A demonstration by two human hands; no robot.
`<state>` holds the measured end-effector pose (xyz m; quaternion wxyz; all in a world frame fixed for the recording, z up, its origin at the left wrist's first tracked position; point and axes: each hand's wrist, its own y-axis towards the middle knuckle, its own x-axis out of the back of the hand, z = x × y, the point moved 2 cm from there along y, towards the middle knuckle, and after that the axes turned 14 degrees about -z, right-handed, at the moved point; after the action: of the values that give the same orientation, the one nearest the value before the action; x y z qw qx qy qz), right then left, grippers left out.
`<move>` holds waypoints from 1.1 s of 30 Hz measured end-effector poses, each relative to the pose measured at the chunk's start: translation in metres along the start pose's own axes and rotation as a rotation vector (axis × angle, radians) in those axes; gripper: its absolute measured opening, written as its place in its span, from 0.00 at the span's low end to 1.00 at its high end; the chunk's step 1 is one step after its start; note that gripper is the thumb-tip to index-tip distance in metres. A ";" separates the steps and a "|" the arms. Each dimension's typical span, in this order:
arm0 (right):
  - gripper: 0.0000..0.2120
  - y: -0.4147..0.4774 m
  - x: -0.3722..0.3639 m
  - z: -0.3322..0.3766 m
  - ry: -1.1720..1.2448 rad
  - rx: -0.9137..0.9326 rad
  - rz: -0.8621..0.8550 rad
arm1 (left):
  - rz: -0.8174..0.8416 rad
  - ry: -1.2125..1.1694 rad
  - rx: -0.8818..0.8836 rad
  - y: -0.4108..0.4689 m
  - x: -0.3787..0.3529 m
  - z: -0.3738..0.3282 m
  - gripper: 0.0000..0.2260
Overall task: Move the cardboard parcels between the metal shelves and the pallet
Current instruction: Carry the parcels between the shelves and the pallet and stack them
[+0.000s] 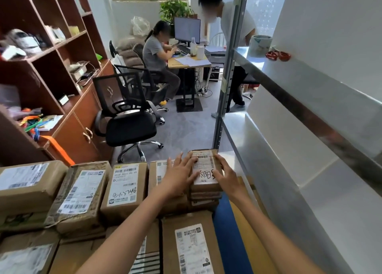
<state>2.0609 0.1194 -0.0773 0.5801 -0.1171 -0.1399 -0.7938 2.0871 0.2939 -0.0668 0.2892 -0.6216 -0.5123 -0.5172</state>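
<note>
The job looks early or midway: many cardboard parcels lie packed side by side and stacked across the lower left and lower centre of the frame, while the boards of the metal shelves on the right carry no parcel that shows. Both hands are on the top small parcel of a short stack at lower centre, just beside the shelf's upright. The left hand lies released, fingers straight and flat on the parcel's label. The right hand rests along the parcel's right edge with its thumb on the label; whether its fingers curl over the side cannot be told. This parcel is probably the one in hand, and nearly the whole pile is left to shift. A blue surface shows under the boxes at the bottom, perhaps the pallet. Red scissors sit on a higher shelf board. The room is an office: a wooden cabinet at upper left, a black chair, a grey floor, a desk with one person seated and another standing near it.
</note>
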 end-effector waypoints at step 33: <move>0.13 -0.266 0.133 0.033 -0.365 -0.035 -0.693 | -0.145 -0.286 -0.645 -0.108 0.037 -0.102 0.17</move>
<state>1.7680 0.0898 -0.0232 0.2410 -0.2123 -0.2585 -0.9111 1.9485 0.2489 -0.0202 -0.0339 -0.7091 -0.4008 -0.5792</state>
